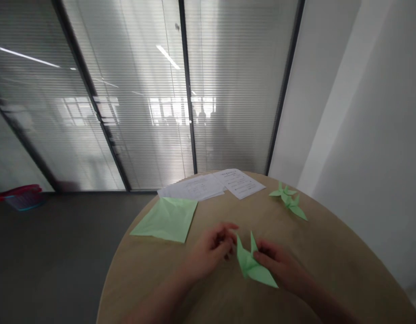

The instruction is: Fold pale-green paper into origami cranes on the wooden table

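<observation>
A light green folded paper crane (253,265) is pinched between the thumb and fingers of my right hand (277,261). Two narrow points of it stick up, and a broad wing spreads toward the lower right. Just left of the crane is my left hand (216,247), its fingers loosely bent and apart, with nothing seen in them. The fingertips come close to the crane's left point; whether they touch it I cannot tell. Farther back on the right lie more green folded paper cranes (290,201), close together. At the left is a stack of green square paper (169,218), lying flat with creases.
All of this is on a round wooden table (154,274). White printed sheets (243,182) lie along its far edge. Behind stands a glass partition (154,135) with blinds, and a white wall (369,157) is at the right. A red basket (24,198) sits on the floor far left.
</observation>
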A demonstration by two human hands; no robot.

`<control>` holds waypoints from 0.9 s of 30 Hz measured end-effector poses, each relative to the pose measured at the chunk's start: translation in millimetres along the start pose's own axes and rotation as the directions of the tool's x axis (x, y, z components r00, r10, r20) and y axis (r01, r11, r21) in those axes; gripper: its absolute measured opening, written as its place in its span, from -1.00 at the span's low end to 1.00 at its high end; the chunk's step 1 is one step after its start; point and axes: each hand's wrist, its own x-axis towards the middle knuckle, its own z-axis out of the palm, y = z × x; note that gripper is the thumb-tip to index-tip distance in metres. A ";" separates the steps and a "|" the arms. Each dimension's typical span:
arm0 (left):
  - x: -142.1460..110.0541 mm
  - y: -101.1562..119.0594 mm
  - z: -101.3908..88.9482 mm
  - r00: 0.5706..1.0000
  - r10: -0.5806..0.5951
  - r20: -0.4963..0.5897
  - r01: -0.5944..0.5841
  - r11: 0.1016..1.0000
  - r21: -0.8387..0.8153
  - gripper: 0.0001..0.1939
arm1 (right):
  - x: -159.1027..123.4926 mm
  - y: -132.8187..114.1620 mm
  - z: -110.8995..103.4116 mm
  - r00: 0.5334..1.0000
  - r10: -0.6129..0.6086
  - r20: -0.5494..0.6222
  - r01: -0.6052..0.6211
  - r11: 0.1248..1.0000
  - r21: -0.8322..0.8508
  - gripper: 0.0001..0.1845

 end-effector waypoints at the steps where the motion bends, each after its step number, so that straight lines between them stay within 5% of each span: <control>1: 2.3 -1.9 0.6 0.999 -0.033 -0.013 0.033 0.998 -0.048 -0.58 | -0.6 -2.4 -1.9 0.998 -0.044 -0.037 0.041 0.996 -0.081 -0.59; 8: 10.0 -17.5 7.3 0.989 -0.148 0.003 0.148 0.988 -0.054 -0.58 | -5.2 -11.7 -7.4 0.965 -0.255 -0.059 0.205 0.876 -0.437 -0.74; 27: 6.0 -16.8 10.7 0.985 0.036 -0.168 0.001 0.977 0.215 -0.78 | -10.2 -19.0 7.5 0.976 -0.217 0.038 0.201 0.807 -0.556 -0.75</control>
